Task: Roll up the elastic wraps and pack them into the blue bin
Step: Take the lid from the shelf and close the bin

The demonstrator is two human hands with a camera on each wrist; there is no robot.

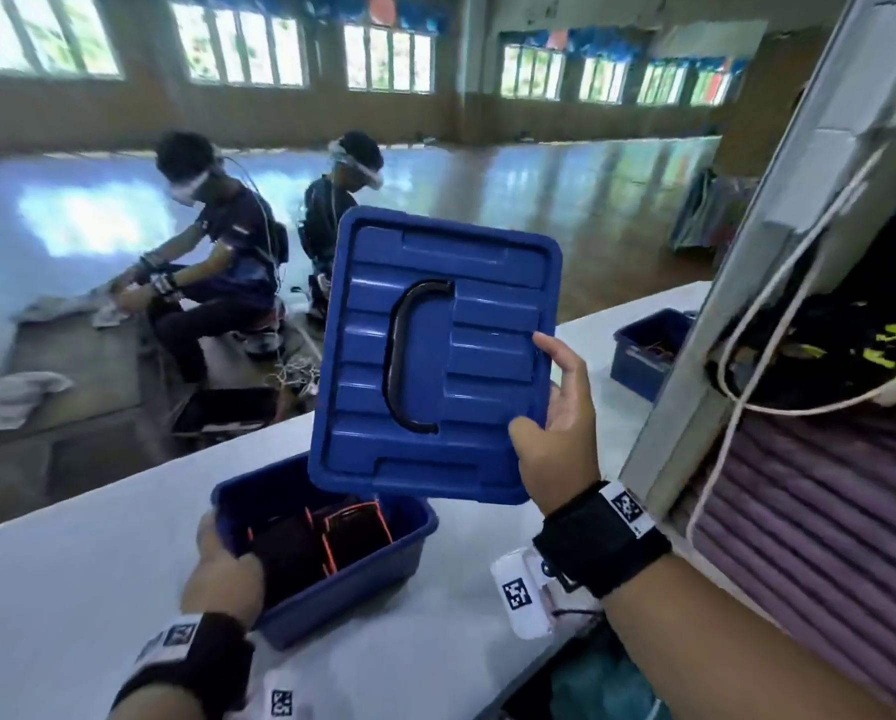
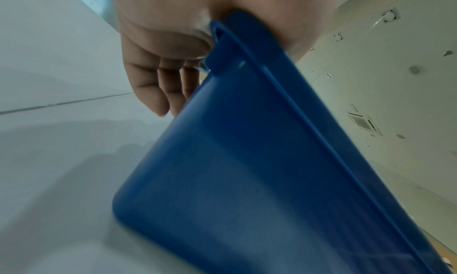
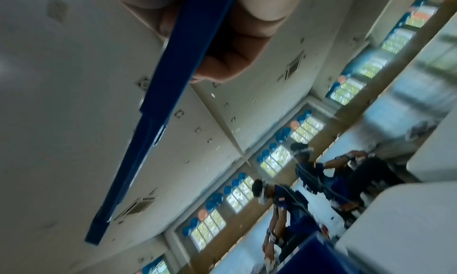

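The blue bin (image 1: 383,558) stands on the white table (image 1: 97,589) near its front edge. Inside it lie rolled black elastic wraps (image 1: 331,537) with orange edges. My left hand (image 1: 225,569) grips the bin's near-left rim, fingers outside the wall, as the left wrist view shows: left hand (image 2: 168,67), bin (image 2: 259,170). My right hand (image 1: 560,418) holds the blue lid (image 1: 440,350) by its right edge, tilted up above the bin, its black handle facing me. In the right wrist view the lid (image 3: 153,112) is edge-on, pinched between thumb and fingers (image 3: 247,43).
A second blue bin (image 1: 648,356) stands farther right on the table. A grey panel (image 1: 778,241) with a white cable rises at the right. Two people (image 1: 217,241) sit on the floor beyond the table among cloths and cables.
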